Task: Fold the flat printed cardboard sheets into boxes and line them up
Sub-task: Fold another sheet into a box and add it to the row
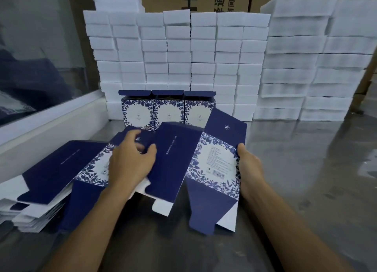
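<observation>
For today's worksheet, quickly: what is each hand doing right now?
Left hand: grips the cardboard sheet at its left panel.
Right hand: holds the sheet's right edge.

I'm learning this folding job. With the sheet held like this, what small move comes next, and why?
Probably push the two edges toward each other to pop the sheet into a tube. The left hand grips its dark side panel, the right hand holds the opposite edge, and it is still mostly flat, unlike the three finished boxes behind.
</observation>
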The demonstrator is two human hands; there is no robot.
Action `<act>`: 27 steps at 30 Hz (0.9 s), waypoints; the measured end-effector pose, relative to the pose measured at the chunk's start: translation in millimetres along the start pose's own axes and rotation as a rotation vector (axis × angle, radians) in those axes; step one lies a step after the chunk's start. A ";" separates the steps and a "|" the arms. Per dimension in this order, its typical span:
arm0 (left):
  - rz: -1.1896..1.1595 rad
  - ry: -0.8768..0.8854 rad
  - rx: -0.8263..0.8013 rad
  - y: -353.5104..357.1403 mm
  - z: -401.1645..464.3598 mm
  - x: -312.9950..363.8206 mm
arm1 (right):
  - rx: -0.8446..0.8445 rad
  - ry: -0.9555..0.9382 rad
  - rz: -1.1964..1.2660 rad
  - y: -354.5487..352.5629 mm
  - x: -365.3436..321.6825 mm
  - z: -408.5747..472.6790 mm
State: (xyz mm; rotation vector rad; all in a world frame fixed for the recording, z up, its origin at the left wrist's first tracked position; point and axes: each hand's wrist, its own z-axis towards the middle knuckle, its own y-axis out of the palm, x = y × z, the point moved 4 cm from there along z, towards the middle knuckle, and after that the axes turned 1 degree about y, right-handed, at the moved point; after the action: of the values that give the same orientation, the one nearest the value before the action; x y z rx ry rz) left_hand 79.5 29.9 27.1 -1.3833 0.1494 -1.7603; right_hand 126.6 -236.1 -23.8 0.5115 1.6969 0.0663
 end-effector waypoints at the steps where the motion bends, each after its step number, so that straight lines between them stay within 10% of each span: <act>1: -0.137 -0.111 -0.083 2.3 1.7 -5.1 | -0.013 0.015 0.015 -1.1 -1.5 -0.4; 14: -1.052 -0.517 -0.242 7.2 5.4 -13.8 | -0.439 0.137 0.600 7.7 -6.3 -8.9; 27: -1.066 -0.139 -0.620 40.4 -23.9 23.9 | -0.514 -0.018 0.422 37.2 -9.4 -46.6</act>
State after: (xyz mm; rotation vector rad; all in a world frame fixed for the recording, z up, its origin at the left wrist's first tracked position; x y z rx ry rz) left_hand 81.4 -20.8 12.7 -2.2893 -0.1800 -2.5849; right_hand 94.2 -195.0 6.3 0.4663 1.4550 0.7784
